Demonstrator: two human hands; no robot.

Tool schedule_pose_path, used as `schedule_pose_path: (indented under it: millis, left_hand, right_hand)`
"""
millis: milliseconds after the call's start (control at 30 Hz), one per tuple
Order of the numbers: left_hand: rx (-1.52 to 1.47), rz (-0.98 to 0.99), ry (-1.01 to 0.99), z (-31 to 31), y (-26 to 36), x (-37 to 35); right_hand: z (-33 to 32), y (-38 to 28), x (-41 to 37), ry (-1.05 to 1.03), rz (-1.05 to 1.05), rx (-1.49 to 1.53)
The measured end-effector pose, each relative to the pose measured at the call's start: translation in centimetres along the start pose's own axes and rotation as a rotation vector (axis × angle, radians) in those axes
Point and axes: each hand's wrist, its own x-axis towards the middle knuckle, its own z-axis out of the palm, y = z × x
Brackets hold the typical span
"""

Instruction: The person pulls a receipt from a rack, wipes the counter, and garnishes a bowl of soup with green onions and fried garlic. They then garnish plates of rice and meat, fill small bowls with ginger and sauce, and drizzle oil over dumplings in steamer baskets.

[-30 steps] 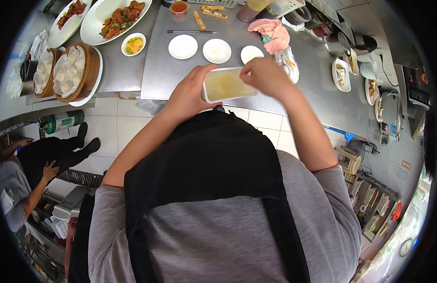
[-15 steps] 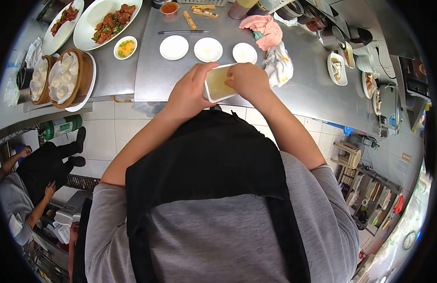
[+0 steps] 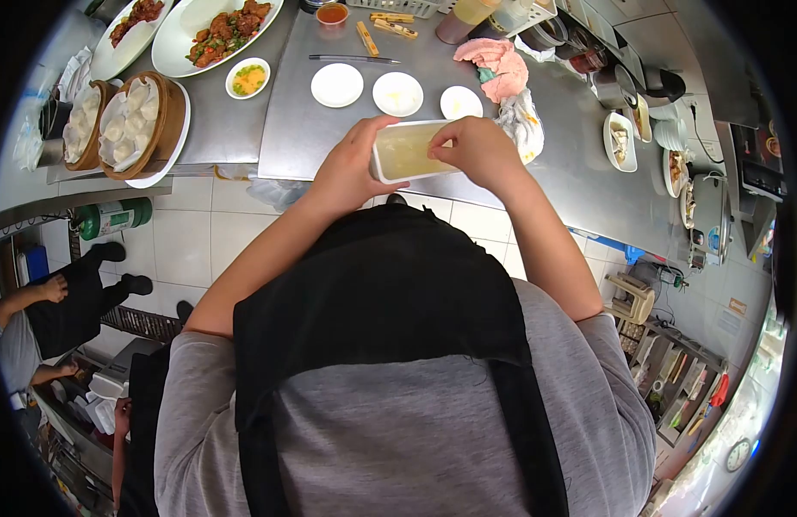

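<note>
My left hand (image 3: 350,168) grips the left end of a white rectangular container (image 3: 424,177), which is tilted toward me at the counter's front edge. Pale yellowish contents show inside it. Over its right side, my right hand (image 3: 484,153) has thumb and fingers pinched together; I cannot tell what is between them. Just beyond the container, three small white dishes stand in a row: a left one (image 3: 336,85), a middle one (image 3: 397,94) and a right one (image 3: 461,102). Yellowish traces mark the middle and right dishes.
A pen (image 3: 355,59), a pink cloth (image 3: 502,69) and a white cloth (image 3: 520,129) lie on the steel counter (image 3: 579,172). Bamboo steamers of dumplings (image 3: 164,129) and a plate of fried food (image 3: 185,62) stand left. Another person (image 3: 67,310) is at lower left.
My right hand has drawn back to the right, uncovering more of the container's inside. The view has shifted slightly, and the person at the left has moved their arms.
</note>
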Motion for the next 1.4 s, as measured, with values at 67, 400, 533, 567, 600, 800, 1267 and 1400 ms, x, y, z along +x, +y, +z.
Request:
schedule_pose_path:
  millis: [67,400,533,567,600,800,1267,1400]
  left_hand:
    - [-0.094,-0.116,-0.056,-0.1,-0.7,-0.2]
    - [0.506,-0.067,0.127,-5.4,-8.4,3.8]
    - [0.519,-0.116,0.074,-4.3,-9.4,5.5]
    - [0.474,-0.1,0.084,-4.1,-9.6,5.6]
    - [0.428,-0.084,0.093,-4.0,-9.5,5.8]
    - [0.28,0.029,0.143,-4.6,-6.2,6.3]
    - [0.073,0.059,0.085,-4.2,-3.5,6.8]
    - [0.102,0.014,0.157,-4.0,-5.7,6.3]
  right_hand:
    - [-0.2,0.6,0.1,0.006,-0.031,0.105]
    - [-1.6,1.7,-0.7,-0.012,-0.078,0.378]
    - [-3.5,0.3,-1.4,-0.027,-0.029,0.477]
    - [-4.0,-0.3,-1.5,-0.04,0.029,0.535]
    - [-4.4,-1.0,-1.3,-0.037,0.031,0.537]
    - [-0.5,-2.2,5.9,0.261,-0.38,0.542]
    - [-5.4,-3.5,3.3,0.193,-0.294,0.302]
    - [-2.6,0.1,3.1,0.077,-0.219,0.089]
